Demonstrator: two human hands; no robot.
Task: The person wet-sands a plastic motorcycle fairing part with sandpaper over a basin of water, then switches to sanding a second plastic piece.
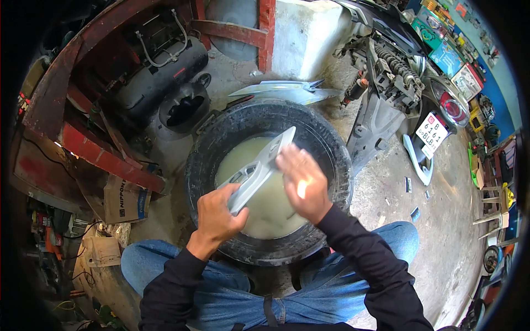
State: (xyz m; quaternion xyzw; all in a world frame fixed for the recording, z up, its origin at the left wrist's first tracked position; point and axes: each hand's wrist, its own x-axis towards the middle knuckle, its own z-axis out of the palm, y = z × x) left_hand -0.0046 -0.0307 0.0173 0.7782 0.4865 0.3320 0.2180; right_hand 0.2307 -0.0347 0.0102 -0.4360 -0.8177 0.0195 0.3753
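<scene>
My left hand (217, 214) is closed round the lower end of a grey plastic trim panel (255, 175), long and narrow with slots and recesses. The panel slants up to the right above a black tub (326, 129). My right hand (303, 185) is at its upper right edge, fingers stretched out and slightly blurred. Its palm side is hidden, so whether anything thin lies under the fingers is not visible. Cloudy whitish water (265, 212) fills the bottom of the tub, which stands between my knees.
Behind the tub lie pale glossy body panels (287, 90). At the right stands a partly stripped motorcycle (397, 71) with a tail light. On the left are an air compressor (160, 74), a black bucket (185, 105), a red frame (99, 146) and a cardboard box (124, 198).
</scene>
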